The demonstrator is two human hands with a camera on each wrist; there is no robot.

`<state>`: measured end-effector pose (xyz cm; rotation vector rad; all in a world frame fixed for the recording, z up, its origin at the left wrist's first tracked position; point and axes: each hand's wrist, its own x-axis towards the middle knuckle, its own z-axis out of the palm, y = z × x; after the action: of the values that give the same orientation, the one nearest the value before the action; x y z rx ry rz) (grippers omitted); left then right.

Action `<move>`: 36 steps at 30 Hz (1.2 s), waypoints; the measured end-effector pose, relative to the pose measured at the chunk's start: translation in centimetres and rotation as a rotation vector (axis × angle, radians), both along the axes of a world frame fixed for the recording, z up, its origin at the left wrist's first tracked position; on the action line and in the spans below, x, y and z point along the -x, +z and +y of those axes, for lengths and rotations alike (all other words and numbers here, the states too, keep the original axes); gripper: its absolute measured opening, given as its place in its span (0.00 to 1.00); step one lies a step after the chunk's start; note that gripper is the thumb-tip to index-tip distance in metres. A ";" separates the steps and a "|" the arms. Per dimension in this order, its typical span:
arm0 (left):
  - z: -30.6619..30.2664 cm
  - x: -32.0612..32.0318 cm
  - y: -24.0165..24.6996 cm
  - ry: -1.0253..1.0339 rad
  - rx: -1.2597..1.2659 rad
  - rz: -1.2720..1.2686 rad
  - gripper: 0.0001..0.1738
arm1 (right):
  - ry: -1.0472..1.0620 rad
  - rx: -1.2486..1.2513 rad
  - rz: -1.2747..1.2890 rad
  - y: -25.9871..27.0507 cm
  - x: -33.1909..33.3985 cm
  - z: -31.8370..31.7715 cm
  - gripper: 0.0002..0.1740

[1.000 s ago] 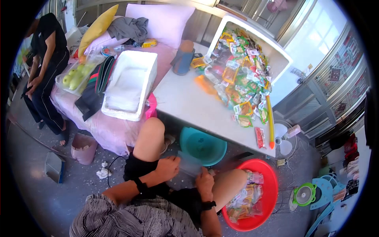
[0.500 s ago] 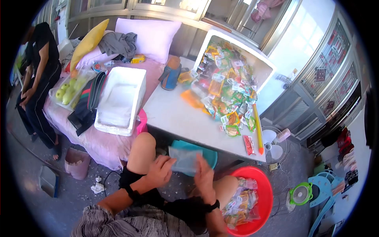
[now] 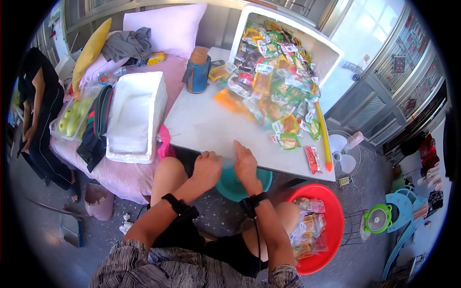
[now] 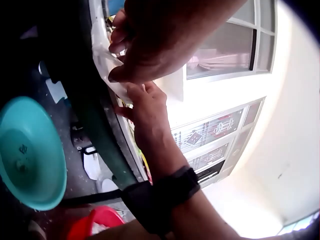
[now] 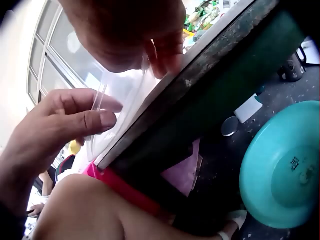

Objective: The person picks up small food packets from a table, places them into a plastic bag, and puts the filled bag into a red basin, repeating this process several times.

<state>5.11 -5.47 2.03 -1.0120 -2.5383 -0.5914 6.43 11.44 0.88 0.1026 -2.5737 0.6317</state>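
A clear plastic bag (image 5: 122, 87) is stretched between both hands at the front edge of the white table (image 3: 187, 113). My left hand (image 3: 207, 169) pinches one side of it between thumb and fingers, as the right wrist view shows. On the other side my right hand (image 3: 246, 165) holds the bag, its fingertips right at the table edge. In the head view the bag's far part overlaps the tabletop and is faint. Beyond the hands lies a heap of small snack packets (image 3: 283, 81), spilling from a tipped white foam box (image 3: 331, 50).
A teal basin (image 3: 230, 187) sits on the floor below the table edge. To the right stands a red tub (image 3: 336, 211) with packets inside. A blue-sleeved bottle (image 3: 197, 79), a red packet (image 3: 312, 159) and a yellow stick (image 3: 322, 137) are on the table. An open foam box (image 3: 134, 117) rests on the bed.
Both hands have moved forward with the bag, from above the lap and teal basin up to the table's front edge. The head view has shifted as well.
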 end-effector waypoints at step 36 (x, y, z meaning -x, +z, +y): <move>4.6 7.0 -1.1 -0.050 -0.121 -0.261 0.16 | -0.063 1.364 -0.226 2.8 22.7 12.3 0.08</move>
<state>-1.87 -0.83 0.92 -1.0150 -2.6652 -0.9353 -16.29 23.70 3.70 -0.5110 -1.7718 2.2423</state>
